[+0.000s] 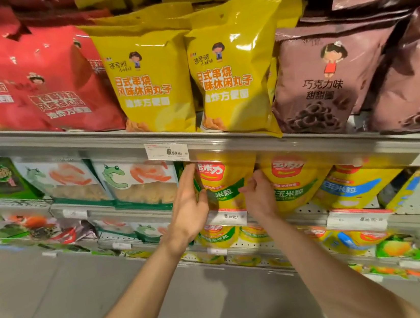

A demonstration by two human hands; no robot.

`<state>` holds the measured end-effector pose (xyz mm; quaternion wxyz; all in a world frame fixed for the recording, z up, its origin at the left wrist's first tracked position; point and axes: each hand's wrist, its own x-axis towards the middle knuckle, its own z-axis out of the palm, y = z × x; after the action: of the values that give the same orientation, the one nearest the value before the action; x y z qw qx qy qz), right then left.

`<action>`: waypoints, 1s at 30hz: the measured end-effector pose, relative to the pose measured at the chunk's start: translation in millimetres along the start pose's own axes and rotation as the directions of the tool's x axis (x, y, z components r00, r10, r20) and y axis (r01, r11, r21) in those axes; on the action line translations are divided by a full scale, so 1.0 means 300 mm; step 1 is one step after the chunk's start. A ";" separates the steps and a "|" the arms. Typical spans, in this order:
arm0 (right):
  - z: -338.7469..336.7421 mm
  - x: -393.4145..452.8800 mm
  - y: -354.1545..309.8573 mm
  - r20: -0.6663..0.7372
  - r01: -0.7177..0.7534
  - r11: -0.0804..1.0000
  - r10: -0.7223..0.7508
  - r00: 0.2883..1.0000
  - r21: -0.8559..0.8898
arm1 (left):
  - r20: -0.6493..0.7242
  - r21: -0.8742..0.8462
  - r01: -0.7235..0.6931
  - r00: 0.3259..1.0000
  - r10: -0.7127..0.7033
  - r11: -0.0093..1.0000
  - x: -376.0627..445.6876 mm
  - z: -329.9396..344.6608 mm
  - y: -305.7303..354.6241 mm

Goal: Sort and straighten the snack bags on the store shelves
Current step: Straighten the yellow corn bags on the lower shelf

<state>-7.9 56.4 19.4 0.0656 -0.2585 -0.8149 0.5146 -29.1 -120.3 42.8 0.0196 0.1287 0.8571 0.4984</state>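
A yellow corn snack bag with a green band stands on the second shelf, under the upper shelf rail. My left hand holds its left edge, fingers behind the bag and thumb across the front. My right hand grips its right edge with curled fingers. A second yellow bag with a green band leans right beside it, and a yellow bag with a blue band is further right.
The upper shelf carries red bags, two upright yellow bags, and brown chocolate bags. White bags with green snake drawings stand left of my hands. A price tag hangs on the rail. Grey floor lies below.
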 end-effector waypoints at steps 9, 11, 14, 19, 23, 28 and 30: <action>-0.024 -0.065 0.041 -0.028 0.136 0.987 -0.139 0.990 -0.081 | -0.033 0.053 -0.018 0.999 0.020 0.998 -0.051 0.031 -0.014; -0.070 -0.109 0.072 -0.065 0.169 0.980 -0.177 0.982 -0.107 | -0.062 0.062 -0.003 0.998 0.006 0.998 -0.078 0.067 0.004; -0.165 -0.143 0.144 -0.180 0.136 0.978 -0.163 0.970 -0.156 | 0.009 0.102 -0.012 1.000 0.011 0.995 -0.108 0.148 0.038; -0.368 -0.075 0.234 -0.350 0.014 0.977 -0.089 0.932 -0.212 | 0.188 0.151 -0.007 0.982 -0.022 0.989 -0.098 0.286 0.126; -0.442 -0.012 0.227 -0.357 0.014 0.988 -0.068 0.931 -0.153 | 0.211 0.071 0.071 0.974 -0.084 0.995 -0.076 0.377 0.187; -0.458 0.031 0.207 -0.301 0.036 0.998 -0.050 0.952 -0.050 | 0.193 0.011 0.138 0.971 -0.138 0.990 -0.081 0.437 0.224; -0.453 0.051 0.218 -0.195 0.014 1.000 -0.012 0.981 0.013 | 0.186 0.002 0.154 0.971 -0.152 0.988 -0.087 0.445 0.231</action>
<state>52.7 195.3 22.6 0.1502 -0.3018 -0.8026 0.4921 31.6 19.5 32.8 0.1384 0.1080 0.8558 0.4865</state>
